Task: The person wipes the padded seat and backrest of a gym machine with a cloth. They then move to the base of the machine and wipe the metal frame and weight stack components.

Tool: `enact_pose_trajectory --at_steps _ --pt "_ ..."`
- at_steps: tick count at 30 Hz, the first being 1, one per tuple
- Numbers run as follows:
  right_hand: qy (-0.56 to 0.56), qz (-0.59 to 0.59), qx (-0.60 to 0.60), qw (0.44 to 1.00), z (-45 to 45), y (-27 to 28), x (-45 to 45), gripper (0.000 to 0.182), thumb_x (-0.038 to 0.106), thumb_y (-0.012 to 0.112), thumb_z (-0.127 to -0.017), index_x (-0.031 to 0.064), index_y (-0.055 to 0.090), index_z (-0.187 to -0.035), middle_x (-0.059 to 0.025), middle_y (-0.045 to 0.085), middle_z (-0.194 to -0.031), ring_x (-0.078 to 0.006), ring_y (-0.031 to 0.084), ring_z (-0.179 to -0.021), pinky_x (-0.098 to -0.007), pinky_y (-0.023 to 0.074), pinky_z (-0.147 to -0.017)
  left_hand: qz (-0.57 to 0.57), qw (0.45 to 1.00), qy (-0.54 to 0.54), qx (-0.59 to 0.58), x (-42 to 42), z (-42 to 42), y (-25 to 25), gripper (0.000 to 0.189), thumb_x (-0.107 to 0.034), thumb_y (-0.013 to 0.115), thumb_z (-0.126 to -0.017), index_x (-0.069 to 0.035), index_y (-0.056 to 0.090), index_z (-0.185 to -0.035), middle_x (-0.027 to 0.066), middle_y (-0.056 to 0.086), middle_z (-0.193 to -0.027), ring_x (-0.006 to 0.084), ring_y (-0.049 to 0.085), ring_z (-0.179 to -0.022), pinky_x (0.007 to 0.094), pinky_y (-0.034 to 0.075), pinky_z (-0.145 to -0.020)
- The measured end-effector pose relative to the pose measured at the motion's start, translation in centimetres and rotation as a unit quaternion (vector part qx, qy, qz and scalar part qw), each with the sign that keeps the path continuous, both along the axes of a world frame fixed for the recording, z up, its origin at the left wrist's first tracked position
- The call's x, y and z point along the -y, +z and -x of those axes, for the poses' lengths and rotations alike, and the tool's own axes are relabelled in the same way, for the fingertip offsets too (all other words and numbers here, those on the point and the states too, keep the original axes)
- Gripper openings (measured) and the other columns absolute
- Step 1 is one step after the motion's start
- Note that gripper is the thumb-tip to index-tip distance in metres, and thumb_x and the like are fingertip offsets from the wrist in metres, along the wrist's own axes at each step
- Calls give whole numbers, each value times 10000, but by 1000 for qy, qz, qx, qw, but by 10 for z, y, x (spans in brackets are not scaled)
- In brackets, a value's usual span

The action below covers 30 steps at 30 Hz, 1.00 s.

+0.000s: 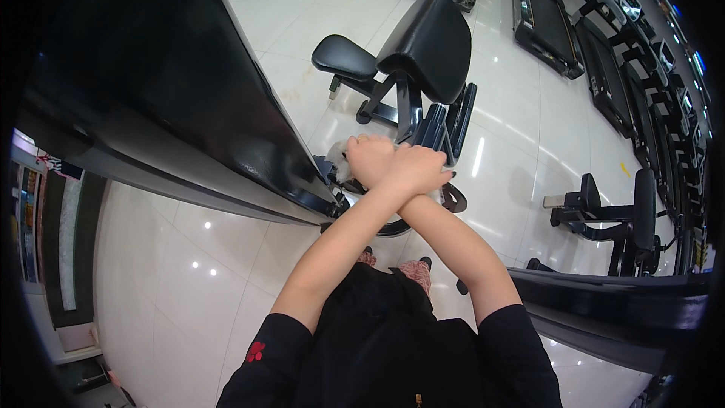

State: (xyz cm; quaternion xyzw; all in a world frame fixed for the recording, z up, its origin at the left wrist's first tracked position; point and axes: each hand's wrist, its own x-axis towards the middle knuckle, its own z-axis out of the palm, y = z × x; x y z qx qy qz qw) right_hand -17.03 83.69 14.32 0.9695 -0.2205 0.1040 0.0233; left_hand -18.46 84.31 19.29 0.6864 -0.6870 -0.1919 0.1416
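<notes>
My forearms cross in front of me, the left over the right. My right hand [369,160] ends up on the picture's left, its fingers bent over a pale, fluffy cloth [338,163]. Beside it on the right, partly overlapping, lies my left hand [420,169], fingers curled; a bit of pale material shows below it, and what its palm touches is hidden. Under both hands are black metal parts of a gym machine. Just beyond stands a bench with a black padded arm rest [425,45] and a black padded seat [344,58].
A large glossy black machine panel [170,79] rises close on the left. A black beam [612,300] crosses at lower right. Treadmills [546,22] line the upper right, and a padded exercise bench [612,215] stands at right. The floor is glossy pale tile [187,289].
</notes>
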Motion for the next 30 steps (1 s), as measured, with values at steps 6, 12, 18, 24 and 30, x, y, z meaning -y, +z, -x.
enact_pose_trajectory --at_steps 6,12,18,24,30 --pt "-13 -58 177 982 48 22 2 261 186 575 -794 70 572 -1029 -49 617 -954 -223 580 -841 -354 436 -721 37 997 -69 -1 3 54 -4 274 -297 568 -775 -40 622 -854 137 630 -814 303 609 -817 425 458 -773" --pt "-12 -112 200 973 62 20 4 337 192 586 -785 77 542 -1098 -54 573 -1069 -241 533 -956 -357 420 -798 262 959 -98 -45 -2 53 0 207 -202 589 -736 -56 617 -881 82 617 -947 260 545 -996 392 415 -855" --pt "-19 -114 150 982 58 8 9 322 197 578 -731 72 563 -1028 -118 556 -1035 -294 510 -987 -383 435 -807 348 925 131 -83 -40 -40 -19 303 -149 534 -776 -19 567 -1048 154 548 -1128 318 479 -1090 414 350 -953" --pt "104 -217 197 950 68 25 23 382 143 594 -708 40 549 -1073 -111 552 -1119 -344 487 -1053 -397 409 -895 273 932 133 -199 -80 -53 -59 522 -214 439 -892 39 308 -1329 226 343 -1360 376 329 -1262 402 267 -1037" --pt "100 -292 244 920 103 31 18 531 118 570 -756 37 412 -1257 -128 514 -1210 -316 432 -1180 -385 366 -962 287 937 110 -168 -89 -29 -43 589 -251 476 -871 31 270 -1346 237 283 -1389 380 314 -1268 478 237 -1033"
